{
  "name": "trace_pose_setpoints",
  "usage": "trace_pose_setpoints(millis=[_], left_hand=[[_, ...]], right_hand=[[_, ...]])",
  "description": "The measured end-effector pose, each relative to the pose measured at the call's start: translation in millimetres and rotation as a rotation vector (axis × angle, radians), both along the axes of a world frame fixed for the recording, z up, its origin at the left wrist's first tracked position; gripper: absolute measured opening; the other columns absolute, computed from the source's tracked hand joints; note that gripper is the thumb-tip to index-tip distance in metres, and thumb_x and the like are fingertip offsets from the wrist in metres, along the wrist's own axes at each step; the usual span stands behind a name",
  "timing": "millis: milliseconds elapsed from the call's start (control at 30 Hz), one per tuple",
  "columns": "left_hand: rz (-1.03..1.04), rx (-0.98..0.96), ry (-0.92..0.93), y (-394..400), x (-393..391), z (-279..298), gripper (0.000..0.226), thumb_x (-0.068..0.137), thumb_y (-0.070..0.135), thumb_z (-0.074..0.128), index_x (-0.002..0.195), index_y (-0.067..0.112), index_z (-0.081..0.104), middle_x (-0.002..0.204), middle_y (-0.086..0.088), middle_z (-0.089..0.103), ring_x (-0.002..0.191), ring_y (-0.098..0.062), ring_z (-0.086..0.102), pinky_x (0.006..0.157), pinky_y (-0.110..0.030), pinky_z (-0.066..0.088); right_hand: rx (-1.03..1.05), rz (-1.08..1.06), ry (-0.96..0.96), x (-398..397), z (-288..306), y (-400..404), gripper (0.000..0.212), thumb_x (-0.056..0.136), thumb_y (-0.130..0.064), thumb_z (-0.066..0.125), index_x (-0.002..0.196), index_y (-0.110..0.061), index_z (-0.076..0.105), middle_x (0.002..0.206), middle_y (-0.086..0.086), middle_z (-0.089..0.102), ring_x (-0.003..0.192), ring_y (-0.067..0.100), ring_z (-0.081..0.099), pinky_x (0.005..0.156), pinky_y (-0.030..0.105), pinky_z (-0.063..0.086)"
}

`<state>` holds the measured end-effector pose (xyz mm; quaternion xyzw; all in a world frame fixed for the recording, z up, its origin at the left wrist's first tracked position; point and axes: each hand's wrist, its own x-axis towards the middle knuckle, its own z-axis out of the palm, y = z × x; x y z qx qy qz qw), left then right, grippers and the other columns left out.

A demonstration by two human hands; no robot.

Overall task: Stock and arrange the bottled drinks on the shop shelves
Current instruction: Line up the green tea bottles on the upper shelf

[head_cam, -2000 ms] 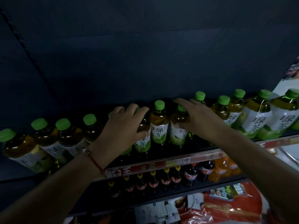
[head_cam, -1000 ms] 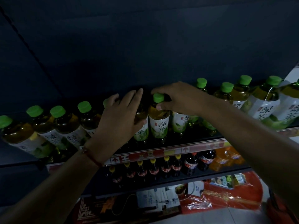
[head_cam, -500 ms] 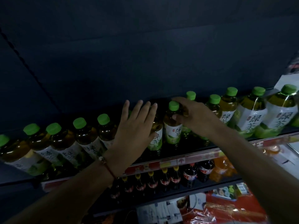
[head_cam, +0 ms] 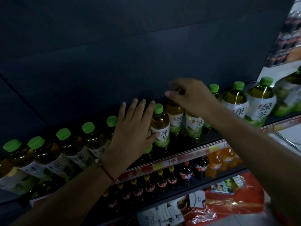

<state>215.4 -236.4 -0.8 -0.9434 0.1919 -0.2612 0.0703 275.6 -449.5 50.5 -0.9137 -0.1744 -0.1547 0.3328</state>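
Left hand (head_cam: 132, 128) raised to the upper shelf, fingers straight and spread, palm toward the row of green-capped clear plastic tea bottles (head_cam: 91, 137); thumb tip touching the white-and-green label of the green-capped tea bottle just right of the palm (head_cam: 160, 126). Nothing gripped. Thin red cord bracelet (head_cam: 106, 172) around the left wrist.

Right hand (head_cam: 192, 97) up and to the right of the left one, fingers curled down over the top of an amber tea bottle with a white label (head_cam: 175, 115), cap hidden under the fingers, so pinching it at the neck or cap. Another labelled tea bottle (head_cam: 194, 126) directly under the right wrist.

Below both hands, red-and-yellow price strip along the shelf edge (head_cam: 164, 163). Under that, on the lower shelf, dark cola bottles with yellow caps (head_cam: 161, 180) beneath the left hand and orange soda bottles (head_cam: 219, 160) beneath the right forearm. Lower still, red plastic packaging (head_cam: 228, 203) near the floor.

Beyond the right hand, larger green-capped tea bottles in clear shrink wrap (head_cam: 260, 101) standing further right along the upper shelf. Behind all bottles, dark blue back panel (head_cam: 114, 54) of the shelving.
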Motion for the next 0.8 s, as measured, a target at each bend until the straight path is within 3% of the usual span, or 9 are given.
trace_pose_setpoints(millis=[133,200,267,400,567,800], left_hand=[[-0.053,0.021,0.060,-23,16,4,0.086,0.080,0.058,0.067,0.149,0.015,0.038,0.143,-0.012,0.051,0.136,-0.033,0.044,0.116,-0.055,0.026],[-0.064,0.017,0.074,-26,21,3,0.080,0.080,0.053,0.070,0.145,0.015,0.043,0.136,-0.010,0.055,0.131,-0.029,0.049,0.116,-0.054,0.027],[-0.062,-0.007,0.068,-24,24,1,0.076,0.078,0.050,0.072,0.141,0.017,0.046,0.131,-0.007,0.057,0.127,-0.027,0.052,0.115,-0.053,0.029],[-0.060,-0.038,0.057,-23,25,-3,0.073,0.078,0.049,0.073,0.140,0.018,0.047,0.131,-0.006,0.057,0.122,-0.025,0.056,0.115,-0.051,0.029],[-0.034,-0.066,0.067,-25,23,-6,0.073,0.081,0.048,0.072,0.143,0.019,0.045,0.135,-0.007,0.053,0.105,-0.028,0.065,0.114,-0.048,0.031],[-0.029,-0.072,0.081,-25,23,-8,0.073,0.083,0.046,0.070,0.144,0.018,0.043,0.136,-0.008,0.052,0.105,-0.029,0.065,0.112,-0.048,0.031]], right_hand=[[-0.447,-0.003,0.237,30,6,6,0.036,0.091,-0.040,0.056,0.118,-0.017,0.062,0.108,0.007,0.066,0.097,0.023,0.063,0.080,0.033,0.052],[-0.561,0.009,0.236,35,0,9,0.032,0.093,-0.031,0.055,0.119,-0.014,0.062,0.110,0.011,0.066,0.096,0.026,0.063,0.077,0.032,0.050],[-0.560,0.050,0.195,38,-3,4,0.033,0.093,-0.028,0.056,0.124,-0.016,0.060,0.114,0.011,0.066,0.103,0.027,0.063,0.082,0.034,0.052],[-0.544,0.166,0.162,41,-5,-11,0.050,0.092,-0.040,0.059,0.139,-0.025,0.050,0.131,0.006,0.061,0.119,0.024,0.057,0.100,0.041,0.046],[-0.587,0.238,0.141,36,-2,-18,0.052,0.093,-0.043,0.058,0.140,-0.023,0.050,0.131,0.005,0.062,0.117,0.022,0.058,0.099,0.039,0.046],[-0.515,0.260,0.144,27,-2,-25,0.050,0.092,-0.043,0.061,0.138,-0.026,0.053,0.124,0.001,0.067,0.111,0.017,0.062,0.090,0.025,0.042]])
